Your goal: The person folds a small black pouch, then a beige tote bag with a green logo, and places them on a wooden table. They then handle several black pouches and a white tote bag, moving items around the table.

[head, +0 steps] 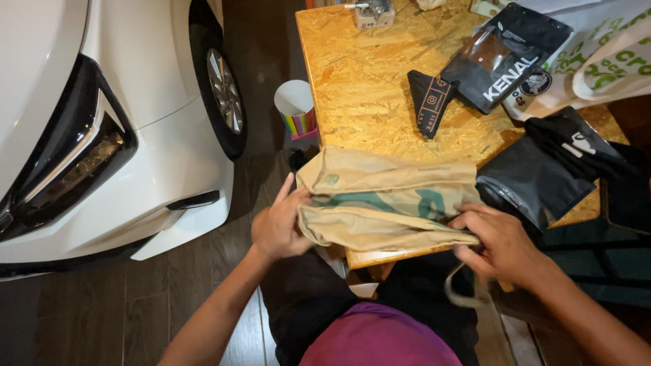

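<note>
Crosswise, both hands (278,227) (498,244) hold folded tan bag (386,203).

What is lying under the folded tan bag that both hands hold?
Under the tan bag is the near edge of the wooden table. The bag's right end overlaps a black pouch. Whatever else lies beneath is covered.

Head camera looks steeply down, close over the table (366,81) edge.
</note>
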